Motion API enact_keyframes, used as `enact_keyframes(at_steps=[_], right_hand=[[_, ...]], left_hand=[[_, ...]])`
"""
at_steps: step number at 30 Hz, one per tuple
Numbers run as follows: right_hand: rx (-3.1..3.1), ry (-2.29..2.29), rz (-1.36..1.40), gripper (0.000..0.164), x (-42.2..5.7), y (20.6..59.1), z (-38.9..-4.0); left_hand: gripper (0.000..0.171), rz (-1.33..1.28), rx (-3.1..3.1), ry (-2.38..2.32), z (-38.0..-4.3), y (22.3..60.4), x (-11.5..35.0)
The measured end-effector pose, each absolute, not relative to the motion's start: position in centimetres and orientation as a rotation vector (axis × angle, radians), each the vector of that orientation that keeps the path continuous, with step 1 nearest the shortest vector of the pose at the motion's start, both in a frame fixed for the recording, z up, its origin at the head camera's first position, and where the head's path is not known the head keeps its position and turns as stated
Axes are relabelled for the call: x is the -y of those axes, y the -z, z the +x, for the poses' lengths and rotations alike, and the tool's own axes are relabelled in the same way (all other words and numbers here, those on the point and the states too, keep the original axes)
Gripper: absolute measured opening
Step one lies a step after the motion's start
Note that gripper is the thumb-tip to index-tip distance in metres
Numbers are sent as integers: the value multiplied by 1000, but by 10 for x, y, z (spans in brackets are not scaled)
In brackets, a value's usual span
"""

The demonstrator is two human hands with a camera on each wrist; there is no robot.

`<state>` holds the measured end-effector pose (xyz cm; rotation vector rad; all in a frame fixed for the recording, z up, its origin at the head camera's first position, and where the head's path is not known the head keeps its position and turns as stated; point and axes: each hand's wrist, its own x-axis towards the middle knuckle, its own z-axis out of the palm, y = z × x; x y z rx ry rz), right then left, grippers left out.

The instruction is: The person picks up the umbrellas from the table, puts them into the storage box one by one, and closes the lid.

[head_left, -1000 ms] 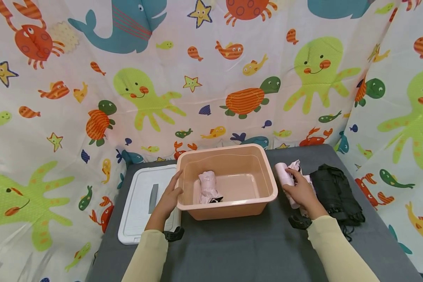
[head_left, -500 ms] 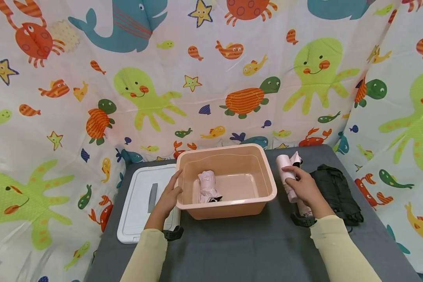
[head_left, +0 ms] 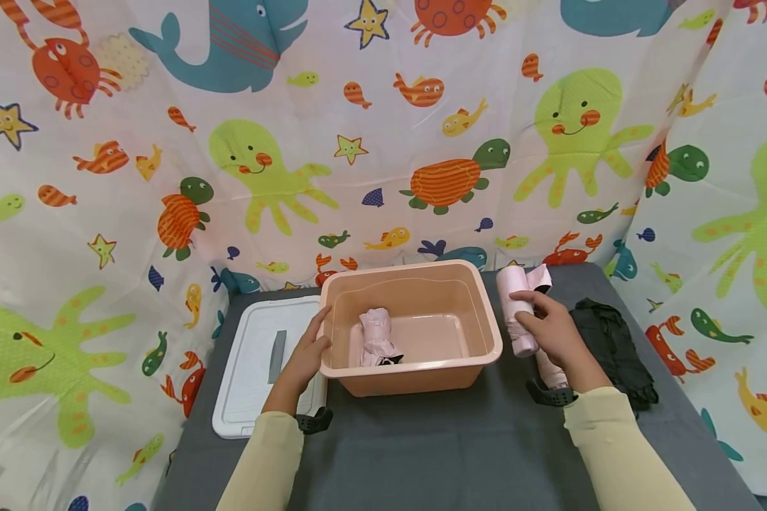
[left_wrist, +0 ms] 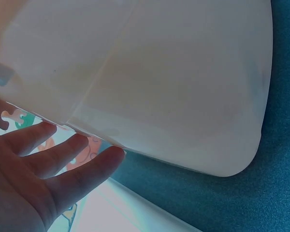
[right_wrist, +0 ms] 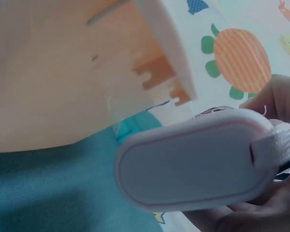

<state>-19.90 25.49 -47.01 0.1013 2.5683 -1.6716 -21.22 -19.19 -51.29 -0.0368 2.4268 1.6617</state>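
My right hand (head_left: 550, 330) grips a pink folded umbrella (head_left: 510, 284) beside the bin's right wall. Its flat oval handle end (right_wrist: 193, 159), with a white wrist strap (right_wrist: 275, 145), fills the middle of the right wrist view. A loose pink flap with a black underside (head_left: 540, 279) shows beyond my fingers, and more pink fabric (head_left: 552, 370) below my palm. My left hand (head_left: 303, 358) rests at the left rim of the peach plastic bin (head_left: 409, 385); in the left wrist view its straight fingers (left_wrist: 87, 174) touch the outer wall. Another pink rolled bundle (head_left: 377, 333) lies inside, at the left.
A white lid (head_left: 249, 369) with a grey handle (head_left: 278, 357) lies left of the bin, partly under my left forearm. Black folded fabric (head_left: 613, 348) lies to the right, beyond my right hand. A sea-animal print curtain (head_left: 383, 128) stands behind the grey-covered table (head_left: 415, 454).
My right hand has lifted the pink umbrella and drawn it slightly away from the black fabric, its oval end turning toward the bin. My left hand stays at the rim.
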Motion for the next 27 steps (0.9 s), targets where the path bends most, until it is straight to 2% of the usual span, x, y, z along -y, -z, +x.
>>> enact_keyframes(at_steps=[27], right_hand=[[-2556,1753,-157,42,-225,424,-213]], left_hand=[[69,-61,-2424,-1663,-210,507,191]])
